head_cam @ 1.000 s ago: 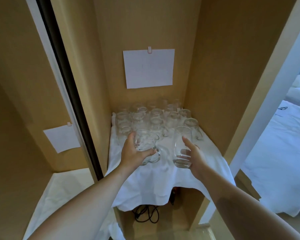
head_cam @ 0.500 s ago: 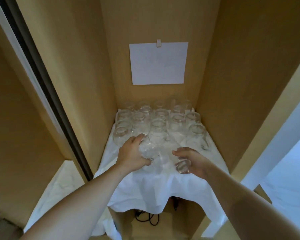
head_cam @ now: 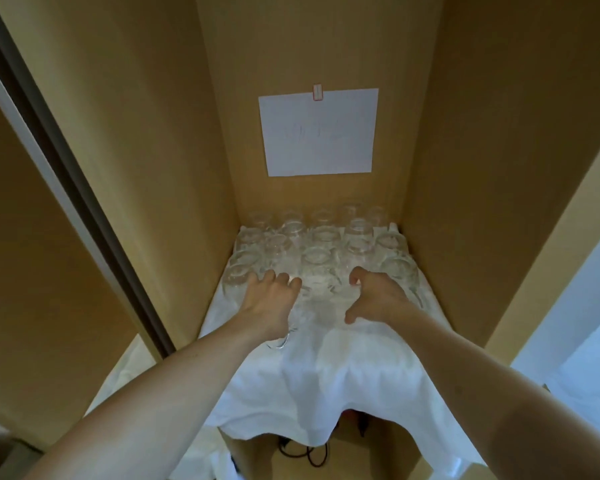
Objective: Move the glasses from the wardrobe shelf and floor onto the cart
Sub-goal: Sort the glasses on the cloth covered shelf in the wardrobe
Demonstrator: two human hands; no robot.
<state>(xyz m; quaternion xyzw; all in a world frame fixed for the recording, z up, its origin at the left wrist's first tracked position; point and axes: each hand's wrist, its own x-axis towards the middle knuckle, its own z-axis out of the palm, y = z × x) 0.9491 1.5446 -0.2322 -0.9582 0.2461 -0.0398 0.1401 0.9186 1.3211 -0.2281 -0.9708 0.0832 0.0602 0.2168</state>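
1. Left hand [head_cam: 269, 299]: fingers loosely spread, over a glass [head_cam: 284, 327] at the shelf front; grip unclear.
2. Right hand [head_cam: 374, 296]: fingers curled, holding nothing visible.
3. Glasses [head_cam: 319, 244]: many crowd the cloth-covered shelf [head_cam: 326, 382].
4. Cart: unseen; nearly everything remains.

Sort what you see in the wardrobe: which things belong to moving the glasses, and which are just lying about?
Job: glasses on the shelf; left hand and right hand reaching among them.
Lying about: white cloth, paper sheet, black cables.
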